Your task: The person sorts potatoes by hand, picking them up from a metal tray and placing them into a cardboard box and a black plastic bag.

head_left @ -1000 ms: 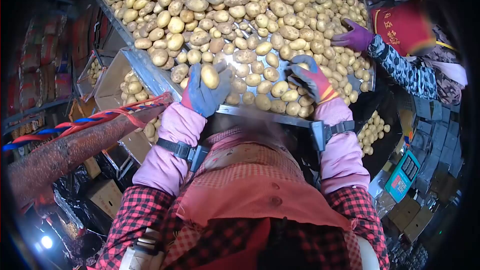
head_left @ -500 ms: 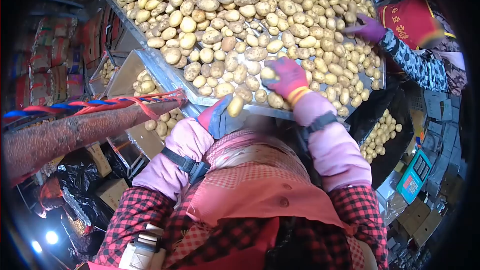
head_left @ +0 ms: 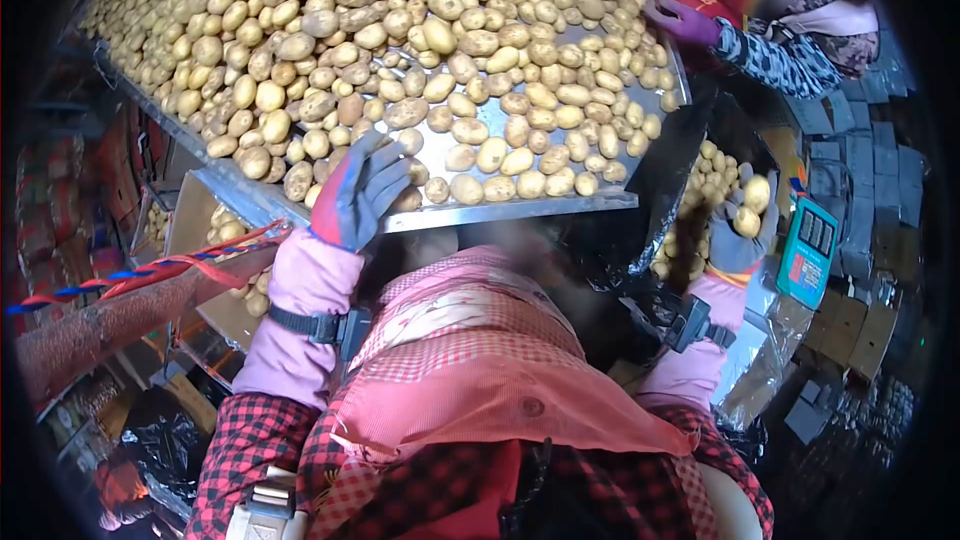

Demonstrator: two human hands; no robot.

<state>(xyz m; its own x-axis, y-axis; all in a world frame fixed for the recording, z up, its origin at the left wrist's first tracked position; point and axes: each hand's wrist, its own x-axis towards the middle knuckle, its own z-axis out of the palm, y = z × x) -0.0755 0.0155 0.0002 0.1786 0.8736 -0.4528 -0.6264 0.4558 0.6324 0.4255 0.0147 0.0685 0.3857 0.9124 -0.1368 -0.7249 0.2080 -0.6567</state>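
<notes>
Two potatoes (head_left: 751, 207) sit in the grip of a worker's gloved right hand (head_left: 737, 245), its fingers curled about them, beside a black-lined container (head_left: 665, 152) that holds a loose heap of potatoes (head_left: 712, 172). The upper potato rides high near the fingertips and looks only lightly held; a tilt of the wrist or a knock against the container's rim could send it down outside the liner, toward the teal device (head_left: 808, 252) just beyond. The left hand (head_left: 366, 190) is at the near edge of the metal counter (head_left: 520, 214), fingers extended and apart from any hold, with potatoes just beside it. More potatoes (head_left: 470, 130) crowd the counter; a careless sweep of that hand could push those along the edge to the floor. Across the counter, a co-worker's purple glove (head_left: 685, 22) rests near the far side of the pile.
</notes>
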